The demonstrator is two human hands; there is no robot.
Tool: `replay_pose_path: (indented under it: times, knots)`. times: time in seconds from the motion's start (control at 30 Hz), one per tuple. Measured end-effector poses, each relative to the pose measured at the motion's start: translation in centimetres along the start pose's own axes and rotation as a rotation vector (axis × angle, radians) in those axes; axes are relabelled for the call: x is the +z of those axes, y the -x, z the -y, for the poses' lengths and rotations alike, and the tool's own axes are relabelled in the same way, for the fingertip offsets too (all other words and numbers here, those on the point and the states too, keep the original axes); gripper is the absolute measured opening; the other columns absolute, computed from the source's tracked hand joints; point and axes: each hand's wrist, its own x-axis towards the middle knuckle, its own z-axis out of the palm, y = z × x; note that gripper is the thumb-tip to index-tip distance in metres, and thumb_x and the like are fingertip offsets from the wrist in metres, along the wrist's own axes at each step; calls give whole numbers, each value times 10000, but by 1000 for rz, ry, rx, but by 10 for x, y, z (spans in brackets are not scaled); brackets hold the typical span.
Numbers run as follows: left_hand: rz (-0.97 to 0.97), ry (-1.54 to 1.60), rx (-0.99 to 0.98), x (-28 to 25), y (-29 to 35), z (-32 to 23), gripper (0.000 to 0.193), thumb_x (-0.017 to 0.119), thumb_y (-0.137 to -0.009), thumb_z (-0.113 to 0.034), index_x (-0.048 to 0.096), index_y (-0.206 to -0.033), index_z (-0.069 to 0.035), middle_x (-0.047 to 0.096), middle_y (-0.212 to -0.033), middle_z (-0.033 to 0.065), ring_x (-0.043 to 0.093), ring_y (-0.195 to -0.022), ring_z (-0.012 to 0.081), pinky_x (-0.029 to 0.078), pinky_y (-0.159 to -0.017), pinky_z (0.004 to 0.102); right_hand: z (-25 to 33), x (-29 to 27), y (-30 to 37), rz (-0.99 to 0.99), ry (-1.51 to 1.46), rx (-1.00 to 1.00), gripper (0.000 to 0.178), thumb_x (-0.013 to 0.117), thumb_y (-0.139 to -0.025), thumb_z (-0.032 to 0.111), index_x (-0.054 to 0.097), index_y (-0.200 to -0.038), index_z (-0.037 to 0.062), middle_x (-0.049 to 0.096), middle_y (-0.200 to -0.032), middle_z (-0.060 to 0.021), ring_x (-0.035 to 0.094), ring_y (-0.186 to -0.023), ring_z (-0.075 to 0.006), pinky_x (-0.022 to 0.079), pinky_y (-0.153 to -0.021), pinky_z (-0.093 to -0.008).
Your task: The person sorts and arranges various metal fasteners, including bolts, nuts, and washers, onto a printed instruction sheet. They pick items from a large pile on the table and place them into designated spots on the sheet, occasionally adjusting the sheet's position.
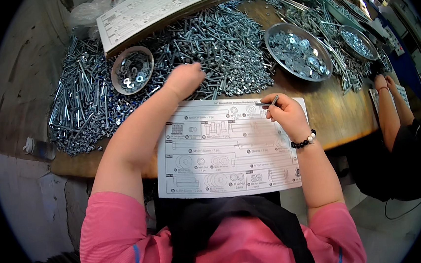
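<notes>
right hand [288, 115] pinching bolt [270, 102]; left hand [184, 79] in screws [214, 47]

Hardware packing workshop, heaped bolts [204, 48], metal bowls [297, 52], wooden bench [337, 111]

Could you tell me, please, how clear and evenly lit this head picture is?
Head view: fisheye bends the table edge toward a black rim; bright glare at the upper right corner; the bolts and sheet look sharp; the left hand is slightly blurred.

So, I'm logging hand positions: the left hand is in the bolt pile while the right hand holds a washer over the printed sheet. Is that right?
Not quite. In the head view the right hand holds a bolt, not a washer, over the printed sheet. The left hand is indeed in the bolt pile.
</notes>
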Motion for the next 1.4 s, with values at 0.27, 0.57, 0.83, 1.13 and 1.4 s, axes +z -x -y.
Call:
replay_pose_path:
  times: [0.27, 0.57, 0.83, 1.13, 1.4]
  knots:
    - [-125, 607, -131, -47, 29, -85, 139, 622, -739, -94, 632, -864, -35, 596, -840, 98, 582, -818, 268, 468, -719, 346, -37, -15, 69, -153, 224, -123, 130, 574, -760, 39, 618, -880, 13, 538, -773, -34, 519, -624, -118, 409, -561, -240]
    - [8, 700, -299, -34, 33, -116, 209, 570, -820, -184, 620, -964, -41, 622, -882, 127, 580, -849, 290, 458, -732, 367, -34, -15, 116, -173, 258, -28, 136, 565, -744, 17, 612, -871, 14, 540, -771, -41, 484, -608, -98, 403, -562, -223]
    - [21, 412, -387, -32, 80, -119, 128, 581, -804, -190, 628, -884, -102, 573, -931, 79, 564, -851, 277, 475, -718, 381, -37, -17, 126, -193, 202, 1, 139, 551, -746, -6, 597, -876, 8, 571, -766, -40, 487, -602, -90, 407, -561, -221]
    - [-197, 269, -296, -33, 117, -101, 115, 640, -719, -108, 632, -832, -85, 605, -902, 44, 558, -800, 266, 466, -732, 345, -42, -12, 129, -163, 363, -162, 142, 525, -735, -16, 584, -863, 3, 570, -749, -105, 515, -598, -200, 419, -559, -281]
    - [-32, 395, -425, -34, 117, -108, 107, 608, -762, -122, 623, -848, -59, 585, -888, 97, 571, -824, 297, 472, -731, 375, -56, 5, 136, -66, 744, -395, 155, 553, -710, -3, 556, -861, 31, 535, -847, -117, 571, -708, -302, 481, -615, -377]
